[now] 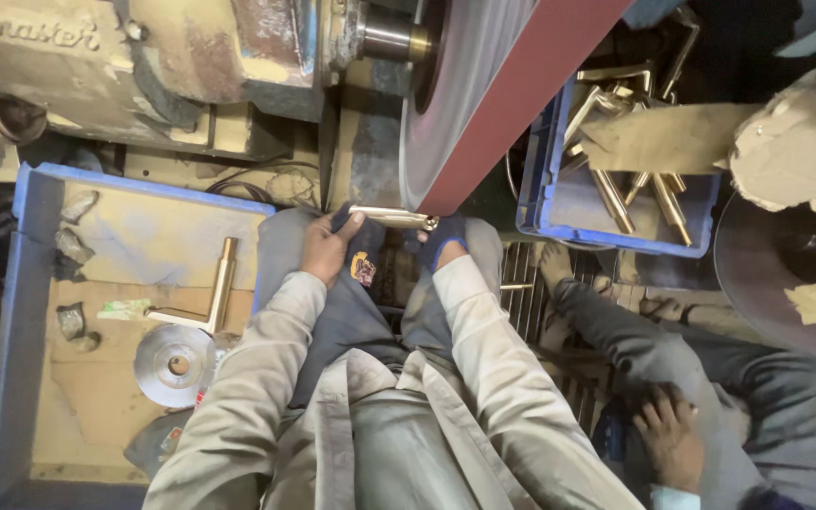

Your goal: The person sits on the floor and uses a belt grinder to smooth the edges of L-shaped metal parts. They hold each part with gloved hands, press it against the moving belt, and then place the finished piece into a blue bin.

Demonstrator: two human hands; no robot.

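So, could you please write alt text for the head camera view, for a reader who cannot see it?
Seen from above, a person's left hand and right hand press a brass-coloured rod against a reddish sanding belt. An L-shaped brass handle and a metal disc lie in a blue tray at left; a blue crate of brass handles sits at right, near a seated co-worker.

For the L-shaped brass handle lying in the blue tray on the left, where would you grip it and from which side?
Probably the long straight arm of the L-shaped brass handle, pinched across its width from above. It lies flat on the cardboard lining the blue tray, the long arm has open space on both sides, while the short arm ends near the metal disc.
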